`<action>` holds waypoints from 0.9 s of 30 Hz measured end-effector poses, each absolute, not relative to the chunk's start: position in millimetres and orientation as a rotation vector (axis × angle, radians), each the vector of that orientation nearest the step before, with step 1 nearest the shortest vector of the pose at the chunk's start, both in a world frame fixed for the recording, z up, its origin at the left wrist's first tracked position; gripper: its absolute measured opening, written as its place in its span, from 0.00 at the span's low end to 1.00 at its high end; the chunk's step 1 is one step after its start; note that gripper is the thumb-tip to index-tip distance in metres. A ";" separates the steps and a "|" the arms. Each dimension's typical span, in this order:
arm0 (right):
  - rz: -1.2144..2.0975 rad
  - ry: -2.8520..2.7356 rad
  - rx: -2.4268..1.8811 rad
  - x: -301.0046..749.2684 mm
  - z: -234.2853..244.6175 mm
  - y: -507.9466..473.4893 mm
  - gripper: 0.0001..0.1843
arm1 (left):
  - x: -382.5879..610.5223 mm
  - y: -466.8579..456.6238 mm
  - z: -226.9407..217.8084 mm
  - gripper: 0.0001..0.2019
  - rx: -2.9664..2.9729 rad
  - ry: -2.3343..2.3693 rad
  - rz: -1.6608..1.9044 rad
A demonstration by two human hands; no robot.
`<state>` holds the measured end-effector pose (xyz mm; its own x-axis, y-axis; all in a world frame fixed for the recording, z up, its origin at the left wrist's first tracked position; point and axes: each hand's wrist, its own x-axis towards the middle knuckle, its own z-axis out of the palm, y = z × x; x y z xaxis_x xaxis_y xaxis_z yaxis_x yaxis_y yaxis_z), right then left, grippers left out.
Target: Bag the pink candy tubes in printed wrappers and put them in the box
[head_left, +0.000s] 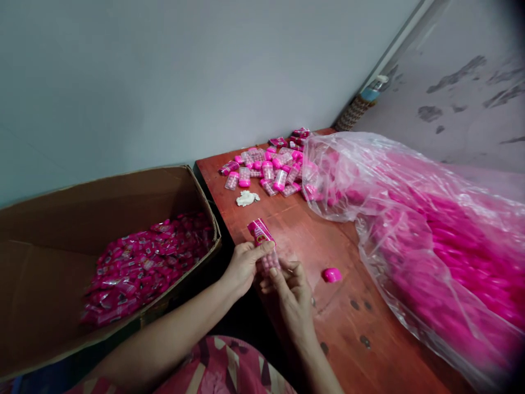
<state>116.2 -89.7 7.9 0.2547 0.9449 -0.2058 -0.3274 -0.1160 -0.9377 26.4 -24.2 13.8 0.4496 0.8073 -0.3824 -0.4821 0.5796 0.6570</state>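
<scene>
Head: glossy oblong packet (pixel 260 232) between fingers (pixel 292 266)

It looks like a workshop, with a carton (pixel 49 262) of pink packets (pixel 141 265) and a bulging plastic bag (pixel 394 246).

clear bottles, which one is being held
The bottle gripped by both the left hand and right hand; the other clear bottles lie heaped on the table near the wall.
</scene>
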 end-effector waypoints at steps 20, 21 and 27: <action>0.729 -1.113 -1.637 169.1 23.2 -81.3 0.11 | -40.6 -7.2 39.3 0.29 0.401 0.833 1.407; 0.531 -1.197 -1.786 183.3 24.4 -84.9 0.12 | -43.1 -5.5 37.6 0.31 0.400 0.871 1.388; 0.025 -1.556 -2.236 236.7 13.2 -104.5 0.17 | -22.0 -31.9 3.4 0.20 0.608 0.988 0.838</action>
